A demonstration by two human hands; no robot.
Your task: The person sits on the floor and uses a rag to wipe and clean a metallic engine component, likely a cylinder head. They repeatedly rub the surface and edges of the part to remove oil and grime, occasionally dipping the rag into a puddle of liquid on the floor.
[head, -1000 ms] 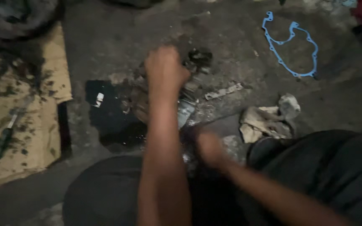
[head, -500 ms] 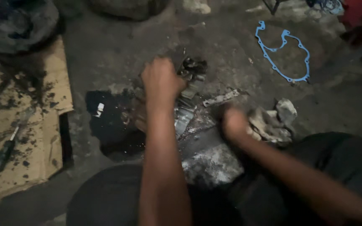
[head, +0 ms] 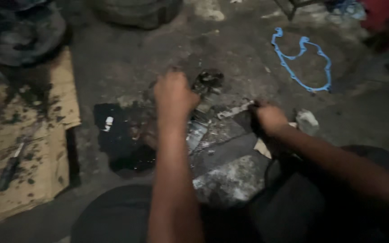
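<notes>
My left hand (head: 174, 96) is curled in a fist over a greasy metal part (head: 198, 132) on the dark floor, gripping its top. The palm hides the grip itself. A small dark oily piece (head: 209, 81) lies just beyond that hand. My right hand (head: 270, 118) is closed on the near end of a thin pale metal strip (head: 234, 110) that lies on the floor between the two hands. My dark-trousered knees fill the bottom of the view.
A black oil patch (head: 118, 144) lies left of the part. Stained cardboard (head: 46, 135) with a screwdriver (head: 9, 165) on it is at the far left. There is also a blue gasket (head: 300, 60) at the upper right, a crumpled rag (head: 308, 121) by my right hand, and a tyre (head: 136, 11) at the top.
My right hand has moved up from near my lap, past the rag, to the metal strip and closed on its end. My left hand has stayed on the part.
</notes>
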